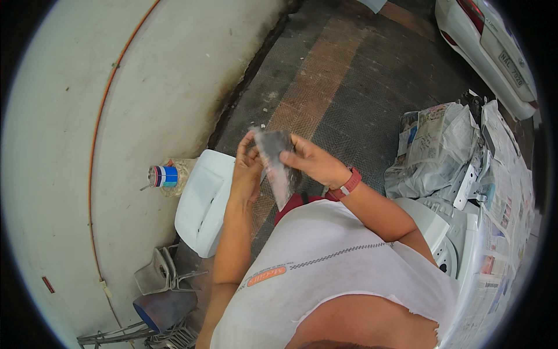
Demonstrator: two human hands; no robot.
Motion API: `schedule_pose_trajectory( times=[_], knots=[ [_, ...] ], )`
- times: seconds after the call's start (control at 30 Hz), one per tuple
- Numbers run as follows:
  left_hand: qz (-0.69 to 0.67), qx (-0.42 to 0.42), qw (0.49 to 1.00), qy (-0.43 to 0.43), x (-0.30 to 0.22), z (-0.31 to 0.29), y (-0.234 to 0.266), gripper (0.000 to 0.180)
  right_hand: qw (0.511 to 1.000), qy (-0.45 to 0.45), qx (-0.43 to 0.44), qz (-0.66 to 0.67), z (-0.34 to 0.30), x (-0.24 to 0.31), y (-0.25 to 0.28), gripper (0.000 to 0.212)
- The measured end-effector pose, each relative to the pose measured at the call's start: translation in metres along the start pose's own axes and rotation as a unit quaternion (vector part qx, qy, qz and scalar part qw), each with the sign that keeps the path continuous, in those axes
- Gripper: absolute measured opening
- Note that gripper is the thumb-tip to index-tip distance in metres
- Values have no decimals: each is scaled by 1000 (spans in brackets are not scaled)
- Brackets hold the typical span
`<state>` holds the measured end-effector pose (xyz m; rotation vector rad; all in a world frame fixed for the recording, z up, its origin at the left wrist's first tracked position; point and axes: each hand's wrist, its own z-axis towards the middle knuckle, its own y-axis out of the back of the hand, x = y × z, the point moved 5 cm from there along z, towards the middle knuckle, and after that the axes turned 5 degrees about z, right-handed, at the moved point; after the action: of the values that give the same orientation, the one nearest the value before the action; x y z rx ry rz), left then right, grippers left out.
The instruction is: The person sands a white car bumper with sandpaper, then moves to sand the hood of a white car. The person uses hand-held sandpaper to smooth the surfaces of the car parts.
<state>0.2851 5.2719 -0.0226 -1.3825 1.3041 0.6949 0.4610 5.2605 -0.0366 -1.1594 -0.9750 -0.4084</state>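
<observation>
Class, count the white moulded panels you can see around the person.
2, maybe more under newspaper. One white panel stands by the wall left of the left hand; another lies at right beside the newspaper.

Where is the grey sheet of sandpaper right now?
In the head view the grey sheet of sandpaper is at centre, held up between both hands, above the white plastic panel.

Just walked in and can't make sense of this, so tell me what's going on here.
A person in a white shirt is standing on a patterned pavement by a wall, holding a small grey sheet, likely sandpaper, in both hands. The left hand pinches its left edge and the right hand grips its upper right part. A white panel lies below on the left. To the right is a white part masked with newspaper. A white car is parked beyond.
</observation>
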Motion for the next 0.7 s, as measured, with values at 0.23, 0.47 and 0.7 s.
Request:
schedule_pose_trajectory(
  times=[0.23,0.47,0.7],
  knots=[
    [120,-40,990,-68,-17,-2,8,53,937,-173,-226,204,-6,-21,28,37],
    [315,-66,939,-118,-18,-12,-11,41,895,123,-393,-173,5,58,68,48],
    [322,-58,940,-99,-15,-17,-19,45,910,176,-326,-186,8,23,59,48]
  ],
)
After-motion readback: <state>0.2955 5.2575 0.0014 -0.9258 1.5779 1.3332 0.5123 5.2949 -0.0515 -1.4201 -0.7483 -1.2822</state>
